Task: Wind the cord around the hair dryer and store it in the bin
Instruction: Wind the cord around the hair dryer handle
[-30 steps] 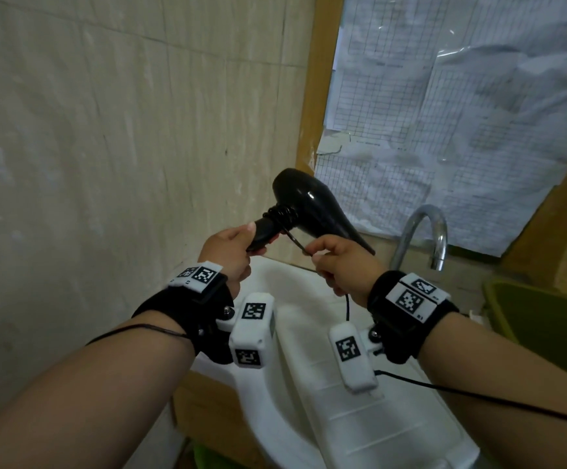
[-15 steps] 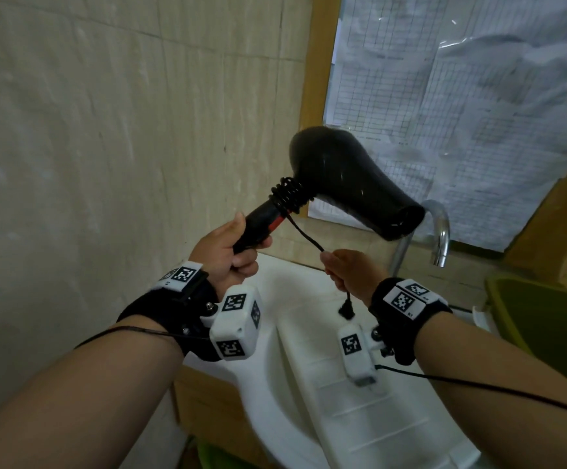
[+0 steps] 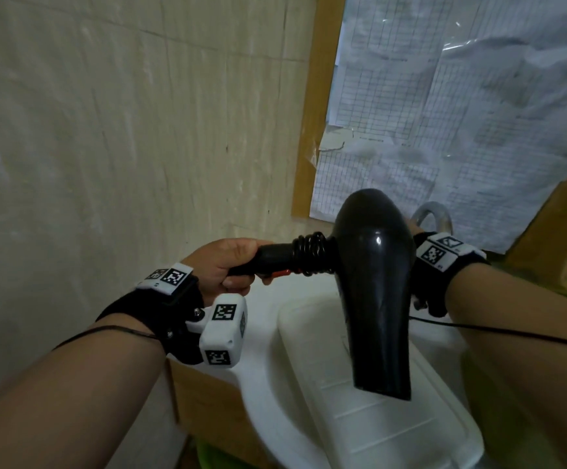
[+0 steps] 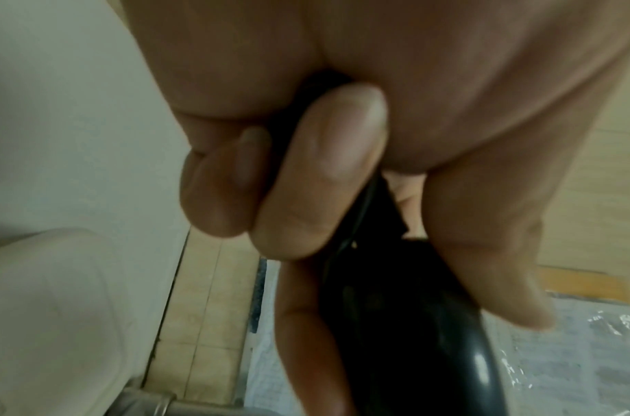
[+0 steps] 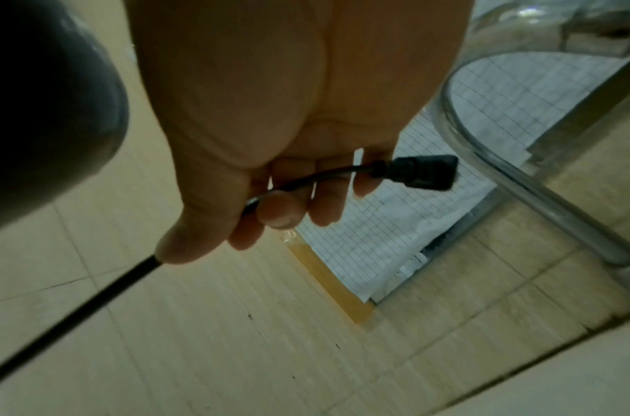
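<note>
The black hair dryer (image 3: pixel 373 282) hangs over the sink with its nozzle pointing down toward me. My left hand (image 3: pixel 228 265) grips the end of its handle, fingers (image 4: pixel 306 183) curled round it. Several turns of black cord (image 3: pixel 310 253) sit wound on the handle next to the body. My right hand (image 3: pixel 414 226) is mostly hidden behind the dryer body. In the right wrist view this hand (image 5: pixel 267 216) pinches the cord (image 5: pixel 74 315) between thumb and fingers, with the plug (image 5: pixel 423 171) sticking out past them. A sliver of the green bin (image 3: pixel 529 280) shows at far right.
A white sink (image 3: pixel 275 384) lies below the hands, with a ribbed white tray (image 3: pixel 393 434) across it. A chrome faucet (image 3: pixel 434 214) arches just behind my right hand. A tiled wall stands close on the left, and a paper-covered window is behind.
The dryer has swung so its nozzle now points down toward me. My right hand has carried the cord end up and behind the dryer body. More cord sits on the handle.
</note>
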### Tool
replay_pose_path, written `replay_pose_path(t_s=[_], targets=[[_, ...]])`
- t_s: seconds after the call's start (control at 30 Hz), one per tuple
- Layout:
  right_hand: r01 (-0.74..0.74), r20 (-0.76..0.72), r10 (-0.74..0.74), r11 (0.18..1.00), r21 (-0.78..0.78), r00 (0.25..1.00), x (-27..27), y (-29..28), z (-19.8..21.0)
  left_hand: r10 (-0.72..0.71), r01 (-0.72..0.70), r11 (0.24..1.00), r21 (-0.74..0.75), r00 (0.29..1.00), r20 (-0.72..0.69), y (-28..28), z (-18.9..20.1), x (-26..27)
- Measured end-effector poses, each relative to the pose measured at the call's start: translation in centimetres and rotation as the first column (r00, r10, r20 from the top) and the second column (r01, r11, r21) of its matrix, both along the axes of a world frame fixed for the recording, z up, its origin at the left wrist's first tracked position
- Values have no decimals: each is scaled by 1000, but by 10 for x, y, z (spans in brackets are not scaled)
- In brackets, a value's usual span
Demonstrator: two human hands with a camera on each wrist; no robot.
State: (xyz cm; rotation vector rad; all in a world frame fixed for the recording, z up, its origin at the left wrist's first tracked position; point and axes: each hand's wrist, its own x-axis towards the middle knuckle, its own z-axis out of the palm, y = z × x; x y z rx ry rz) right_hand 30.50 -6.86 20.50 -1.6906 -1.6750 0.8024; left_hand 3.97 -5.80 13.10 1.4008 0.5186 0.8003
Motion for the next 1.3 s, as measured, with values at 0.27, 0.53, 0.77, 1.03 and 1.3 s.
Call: replay_pose_path(t_s=[0.27,0.53,0.77,1.03,1.3], targets=[[-121,440,103,993,13,892,10,10,16,-99,129,989,73,941,-325,3,26,-7],[-153,494,101,986,65,864,13,8,30,340,114,885,452,506,-793,-1,48,16],[-75,286,16,977,197,958,4,11,15,536,-133,826,548,488,-689,7,27,31],[-14,-135,33,990,138,990,-42,-19,-15,650,-658,739,145,641,-407,7,9,47],[-35,-325,46,999,42,945,-50,-27,-58,690,-693,667,-274,713,-123,-1,6,51]])
